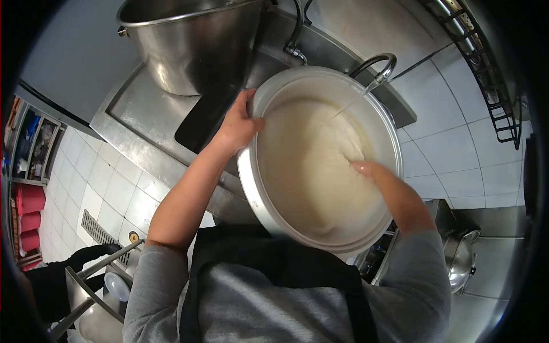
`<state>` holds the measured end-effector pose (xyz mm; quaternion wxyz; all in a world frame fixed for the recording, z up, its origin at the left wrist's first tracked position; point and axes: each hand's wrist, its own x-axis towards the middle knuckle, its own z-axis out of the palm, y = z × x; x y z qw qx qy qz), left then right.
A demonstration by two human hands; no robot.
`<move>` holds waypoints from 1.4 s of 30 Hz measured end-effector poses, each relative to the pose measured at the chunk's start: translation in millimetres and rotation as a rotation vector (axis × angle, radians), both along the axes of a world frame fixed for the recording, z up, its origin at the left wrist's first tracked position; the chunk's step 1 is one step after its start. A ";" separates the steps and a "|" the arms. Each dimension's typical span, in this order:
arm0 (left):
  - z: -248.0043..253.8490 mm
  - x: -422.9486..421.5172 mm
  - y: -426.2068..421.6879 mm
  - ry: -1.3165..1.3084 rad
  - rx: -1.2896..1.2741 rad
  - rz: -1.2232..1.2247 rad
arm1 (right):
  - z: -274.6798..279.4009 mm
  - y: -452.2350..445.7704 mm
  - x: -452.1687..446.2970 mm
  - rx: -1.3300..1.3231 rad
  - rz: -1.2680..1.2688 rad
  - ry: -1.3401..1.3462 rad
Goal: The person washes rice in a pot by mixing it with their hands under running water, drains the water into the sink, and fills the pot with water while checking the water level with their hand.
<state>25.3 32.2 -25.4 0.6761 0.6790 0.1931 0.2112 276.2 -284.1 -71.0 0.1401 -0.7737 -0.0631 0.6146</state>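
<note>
A large, round, pale metal pot (247,171) is tilted slightly at the sink, filled with cloudy, cream-white liquid (309,171). My left hand (241,123) grips its rim on the left side, thumb over the edge and fingers outside. On the right, my right hand (366,169) dips into the liquid, which ripples around it. Its fingers are under the surface, so whether they hold anything is hidden. Water runs in a thin stream from the curved tap (388,67) into the pot.
A tall steel stockpot (194,54) stands on the steel drainboard (137,120) at the upper left. A black wire rack (486,74) hangs on the tiled wall. A steel bowl (459,266) is at lower right. Another person's dark sleeve (63,274) shows at lower left.
</note>
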 end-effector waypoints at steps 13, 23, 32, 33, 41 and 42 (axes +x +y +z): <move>-1.2 0.6 1.2 0.031 0.010 -0.014 | -73.9 103.1 -117.3 0.889 -0.982 0.491; -14.5 5.0 3.7 -0.009 0.021 -0.030 | -94.8 133.9 66.1 0.127 0.417 -1.328; 11.6 -9.3 4.2 0.189 0.211 0.011 | -17.2 153.3 -66.7 0.299 1.023 -1.090; 9.9 -8.7 4.8 0.166 0.205 0.017 | -27.9 131.9 -63.5 0.416 0.961 -0.998; 17.7 -10.1 3.7 0.227 0.117 0.010 | 28.3 22.3 -129.7 0.065 1.084 -0.593; 17.4 -10.0 3.0 0.214 0.124 0.018 | 26.4 28.0 -138.0 -0.077 1.382 -0.528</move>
